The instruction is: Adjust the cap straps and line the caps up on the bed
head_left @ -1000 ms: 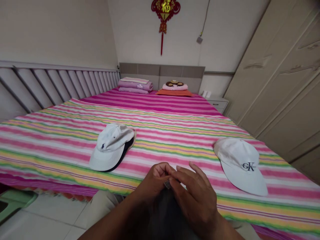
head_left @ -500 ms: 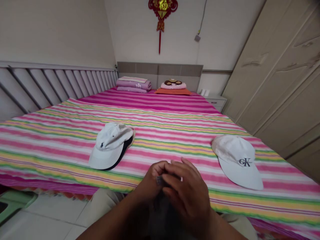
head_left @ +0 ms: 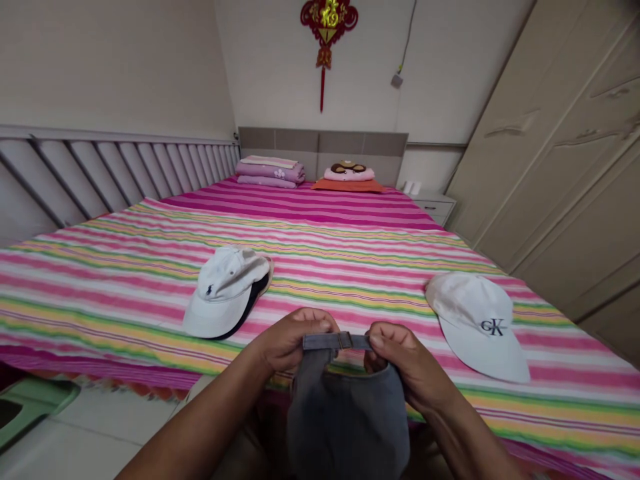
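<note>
A dark grey cap point(head_left: 345, 413) hangs in front of me at the near edge of the bed, its back strap with a small metal buckle stretched level between my hands. My left hand point(head_left: 290, 341) pinches the strap's left end. My right hand point(head_left: 403, 360) pinches its right end. On the striped bedspread point(head_left: 320, 233) lies a white cap point(head_left: 225, 290) with a small dark logo to the left, stacked over a darker cap. Another white cap point(head_left: 480, 323) with lettering lies to the right.
Folded purple bedding point(head_left: 271, 171) and a pink pillow point(head_left: 349, 175) sit by the headboard. A slatted rail point(head_left: 100, 170) runs along the left, wardrobe doors point(head_left: 565, 160) stand on the right, a nightstand point(head_left: 433, 203) is beside the bed, and a green stool point(head_left: 30, 407) is on the floor at left.
My hands were bunched together over the buckle; they have drawn apart, pulling the strap straight. The grey cap has come up into plain view.
</note>
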A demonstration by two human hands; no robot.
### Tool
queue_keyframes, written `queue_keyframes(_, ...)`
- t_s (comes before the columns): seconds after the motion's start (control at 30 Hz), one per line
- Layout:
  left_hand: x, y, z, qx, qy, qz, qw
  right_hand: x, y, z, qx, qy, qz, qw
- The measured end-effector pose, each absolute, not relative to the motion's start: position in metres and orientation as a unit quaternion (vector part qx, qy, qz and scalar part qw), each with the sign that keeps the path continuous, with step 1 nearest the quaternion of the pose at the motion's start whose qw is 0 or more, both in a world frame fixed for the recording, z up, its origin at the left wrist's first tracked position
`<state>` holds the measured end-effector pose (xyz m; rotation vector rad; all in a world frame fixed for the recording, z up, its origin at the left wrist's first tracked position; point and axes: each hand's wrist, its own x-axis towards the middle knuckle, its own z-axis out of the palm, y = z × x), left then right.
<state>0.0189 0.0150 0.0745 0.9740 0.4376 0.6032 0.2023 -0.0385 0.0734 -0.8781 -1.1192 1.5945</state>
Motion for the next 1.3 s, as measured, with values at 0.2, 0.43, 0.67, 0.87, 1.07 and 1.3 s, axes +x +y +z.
queue_keyframes(0.2,0.022,0.019,0.068,0.462,0.213,0.211,0.835,0.196,-0.037,0.075,-0.362,-0.443,0.661,0.485)
queue_keyframes(0.43,0.023,0.019,0.06,0.467,0.206,0.185,0.84,0.191,-0.034,0.068,-0.354,-0.455,0.666,0.474)
queue_keyframes(0.67,0.026,0.017,0.061,0.472,0.203,0.258,0.818,0.188,-0.035,0.067,-0.315,-0.432,0.666,0.52)
queue_keyframes(0.87,0.025,0.01,0.071,0.596,0.31,0.331,0.663,0.192,-0.034,0.062,-0.315,-0.451,0.647,0.528)
queue_keyframes(1.07,0.019,0.009,0.079,0.646,0.301,0.309,0.63,0.192,-0.034,0.06,-0.339,-0.444,0.646,0.52)
queue_keyframes(1.3,0.015,0.02,0.069,0.576,0.279,0.329,0.694,0.197,-0.029,0.058,-0.3,-0.415,0.714,0.477)
